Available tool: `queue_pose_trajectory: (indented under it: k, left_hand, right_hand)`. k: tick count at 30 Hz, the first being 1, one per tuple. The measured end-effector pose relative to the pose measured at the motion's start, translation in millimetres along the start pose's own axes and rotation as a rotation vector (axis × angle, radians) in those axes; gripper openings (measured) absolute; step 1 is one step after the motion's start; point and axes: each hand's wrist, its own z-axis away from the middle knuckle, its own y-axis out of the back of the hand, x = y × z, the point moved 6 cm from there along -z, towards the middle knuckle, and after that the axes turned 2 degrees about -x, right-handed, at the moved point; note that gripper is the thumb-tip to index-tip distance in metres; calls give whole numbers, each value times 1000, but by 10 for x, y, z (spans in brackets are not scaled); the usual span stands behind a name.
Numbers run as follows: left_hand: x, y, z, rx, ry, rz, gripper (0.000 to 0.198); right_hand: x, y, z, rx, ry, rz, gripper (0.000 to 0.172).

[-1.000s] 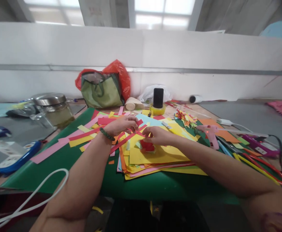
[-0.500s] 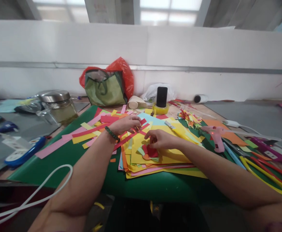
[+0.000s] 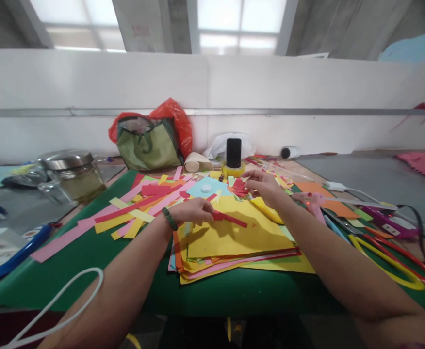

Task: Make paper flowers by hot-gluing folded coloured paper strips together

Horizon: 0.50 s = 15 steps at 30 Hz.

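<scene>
My left hand (image 3: 193, 212), a green bead bracelet on its wrist, is closed in a pinch on a red paper strip (image 3: 230, 219) that lies across a stack of yellow paper sheets (image 3: 234, 237). My right hand (image 3: 265, 184) reaches farther back and pinches a small red fringed paper piece (image 3: 238, 186) near a pale blue sheet (image 3: 207, 186). Loose strips of pink, red and yellow paper (image 3: 125, 213) lie to the left on the green mat (image 3: 70, 261).
A pink glue gun (image 3: 312, 201) and yellow and red hoops (image 3: 390, 257) lie right. A phone (image 3: 233, 152) stands in a yellow tape roll. A green bag (image 3: 149, 143), a glass jar (image 3: 76, 174) and a white cable (image 3: 52, 315) sit left.
My right hand left the yellow stack and moved back and right with the red fringed piece. My left hand drew nearer, onto the stack, holding a red strip.
</scene>
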Motion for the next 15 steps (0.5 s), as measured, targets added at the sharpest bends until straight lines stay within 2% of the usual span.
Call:
queue_pose_trajectory:
  k: [2, 4, 7, 9, 12, 15]
  left_hand:
    - [90, 41, 42, 61, -83, -42, 27]
    - [190, 81, 97, 140, -142, 18, 36]
    - [285, 16, 124, 156, -179, 307, 30]
    - [283, -50, 100, 173, -165, 452, 34]
    - [237, -93, 53, 203, -147, 496, 32]
    - [219, -50, 51, 222, -176, 540, 28]
  right_hand:
    - [-5, -39, 28, 16, 60, -13, 30]
    - [-7, -100, 69, 20, 134, -5, 32]
    - [-45, -194, 165, 68, 311, 79, 29]
    - [-102, -274, 255, 86, 438, 177, 24]
    - [-243, -369, 434, 47, 580, 321, 23]
    - [-422, -288, 675, 30, 657, 509, 21]
